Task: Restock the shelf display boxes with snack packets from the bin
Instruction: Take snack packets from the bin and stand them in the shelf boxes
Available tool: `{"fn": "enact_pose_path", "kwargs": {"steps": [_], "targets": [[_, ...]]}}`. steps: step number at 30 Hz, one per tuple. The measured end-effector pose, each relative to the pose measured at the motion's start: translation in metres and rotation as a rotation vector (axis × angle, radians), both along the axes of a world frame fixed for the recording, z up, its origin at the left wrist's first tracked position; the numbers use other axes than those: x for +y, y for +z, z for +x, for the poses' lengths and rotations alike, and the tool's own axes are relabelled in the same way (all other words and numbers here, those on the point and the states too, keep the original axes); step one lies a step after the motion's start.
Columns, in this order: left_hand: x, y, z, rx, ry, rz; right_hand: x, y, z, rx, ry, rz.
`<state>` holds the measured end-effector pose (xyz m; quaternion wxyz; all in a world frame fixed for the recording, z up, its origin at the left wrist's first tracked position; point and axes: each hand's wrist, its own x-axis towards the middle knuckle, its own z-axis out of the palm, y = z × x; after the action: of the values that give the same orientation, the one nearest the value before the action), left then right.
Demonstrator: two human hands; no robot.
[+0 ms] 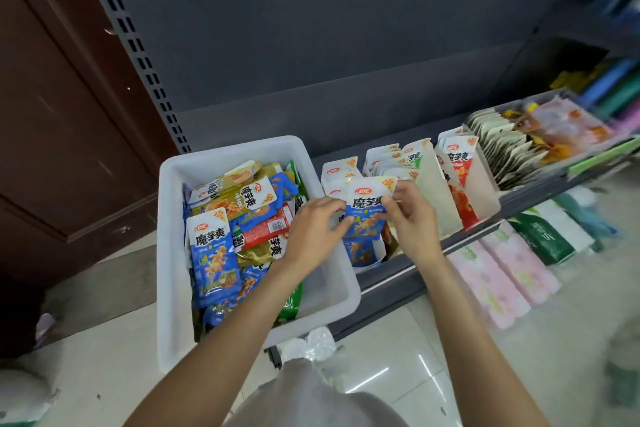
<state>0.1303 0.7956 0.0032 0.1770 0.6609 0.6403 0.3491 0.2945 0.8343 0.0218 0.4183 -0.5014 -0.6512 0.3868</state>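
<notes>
A white plastic bin (173,253) on the low shelf holds several snack packets in blue, red, yellow and green. Right of it stand display boxes: one with blue packets (363,253), one with green packets (429,177), one with red packets (460,170). A blue and white snack packet (367,208) is held upright over the blue box. My left hand (313,232) pinches its left edge and my right hand (412,215) pinches its right edge.
Further right on the dark shelf (391,277) sits a clear tray of beige and orange packets (519,142). Pink and green tissue packs (512,263) lie on the lower level. A brown wooden door (52,114) stands to the left; the floor is tiled.
</notes>
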Motion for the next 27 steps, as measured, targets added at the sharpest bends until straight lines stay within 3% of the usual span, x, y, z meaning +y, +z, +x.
{"fn": "enact_pose_path", "kwargs": {"steps": [3, 5, 8, 10, 13, 16, 18, 20, 22, 27], "targets": [[0.002, -0.003, -0.006, 0.012, 0.043, -0.043, 0.012, -0.017, -0.006, -0.179, 0.041, -0.063], [-0.001, -0.003, -0.014, -0.025, 0.083, -0.056, 0.014, -0.019, -0.011, -0.276, -0.042, -0.012], [-0.017, -0.003, -0.037, -0.025, 0.219, 0.056, 0.003, -0.006, -0.022, -0.203, -0.185, 0.164], [-0.033, -0.006, -0.056, 0.041, 0.306, 0.114, -0.008, 0.002, -0.033, -0.200, -0.170, 0.277], [-0.049, -0.022, -0.091, 0.269, 0.317, 0.000, -0.017, 0.003, -0.060, -0.315, 0.175, 0.295], [-0.061, -0.038, -0.119, 0.424, 0.303, -0.259, -0.020, -0.012, -0.103, -0.627, 0.506, 0.395], [-0.069, -0.043, -0.125, 0.454, 0.283, -0.347, -0.018, -0.029, -0.130, -0.893, 0.617, 0.478], [-0.075, -0.046, -0.126, 0.423, 0.282, -0.377, -0.014, -0.040, -0.145, -1.121, 0.628, 0.551], [-0.078, -0.047, -0.125, 0.363, 0.285, -0.366, -0.009, -0.043, -0.151, -1.208, 0.603, 0.630], [-0.080, -0.044, -0.127, 0.136, 0.332, -0.323, -0.005, -0.031, -0.145, -1.071, 0.595, 0.811]]}}
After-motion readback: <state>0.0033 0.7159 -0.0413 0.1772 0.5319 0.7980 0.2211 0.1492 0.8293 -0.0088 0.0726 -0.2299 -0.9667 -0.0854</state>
